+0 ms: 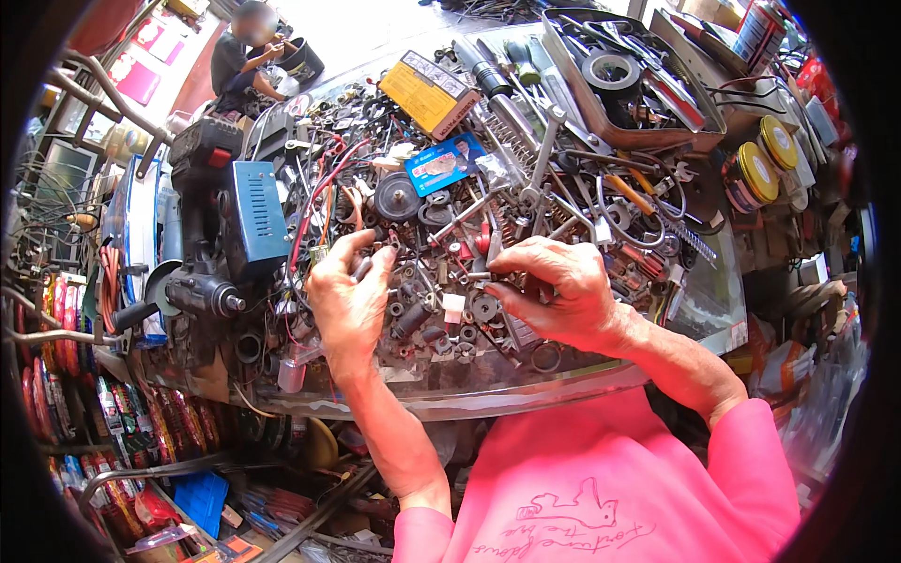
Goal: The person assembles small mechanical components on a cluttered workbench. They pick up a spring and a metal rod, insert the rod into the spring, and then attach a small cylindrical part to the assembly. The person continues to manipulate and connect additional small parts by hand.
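Observation:
My left hand (349, 298) pinches a small dark cylindrical part (362, 267) between thumb and fingers above the cluttered workbench (488, 399). My right hand (554, 291) is curled with its fingertips on a small metal piece (481, 275) in the heap of screws, washers and springs (450, 319). The two hands are a short gap apart over the bench's front middle. A small white block (453, 308) lies between them.
A blue metal box (255, 214) and dark power tools (202, 291) stand at the left. A yellow box (427, 94) and a blue card (444, 161) lie further back. A metal tray of tools and tape (627, 80) sits at the back right. Another person (246, 58) sits far left.

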A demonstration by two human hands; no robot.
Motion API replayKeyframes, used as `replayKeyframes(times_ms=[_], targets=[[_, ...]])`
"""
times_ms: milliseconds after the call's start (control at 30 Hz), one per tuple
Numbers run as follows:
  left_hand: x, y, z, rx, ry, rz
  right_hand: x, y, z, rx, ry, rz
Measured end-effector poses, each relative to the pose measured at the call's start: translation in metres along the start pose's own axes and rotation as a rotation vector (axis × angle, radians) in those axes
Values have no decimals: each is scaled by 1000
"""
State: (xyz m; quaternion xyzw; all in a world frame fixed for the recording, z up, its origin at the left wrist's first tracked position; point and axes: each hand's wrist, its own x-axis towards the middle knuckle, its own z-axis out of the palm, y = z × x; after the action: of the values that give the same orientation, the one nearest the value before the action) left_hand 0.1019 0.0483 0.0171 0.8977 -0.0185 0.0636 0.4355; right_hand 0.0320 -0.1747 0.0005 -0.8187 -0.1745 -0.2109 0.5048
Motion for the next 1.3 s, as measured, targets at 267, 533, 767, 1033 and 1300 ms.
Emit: replayKeyframes(times_ms=[267,533,767,1033,1300], targets=[[-19,32,4,-118,-428,109,0,0,0,-50,15,-3],[-14,18,0,39,-410,-18,0,2,0,-72,9,16],[-4,6,-21,-96,-202,-52,1,1,0,-67,-13,18],[32,28,-15,138,-266,31,-2,5,3,-85,-22,-11],[28,-7,-28,101,-548,71,0,4,2,-99,-30,-29]])
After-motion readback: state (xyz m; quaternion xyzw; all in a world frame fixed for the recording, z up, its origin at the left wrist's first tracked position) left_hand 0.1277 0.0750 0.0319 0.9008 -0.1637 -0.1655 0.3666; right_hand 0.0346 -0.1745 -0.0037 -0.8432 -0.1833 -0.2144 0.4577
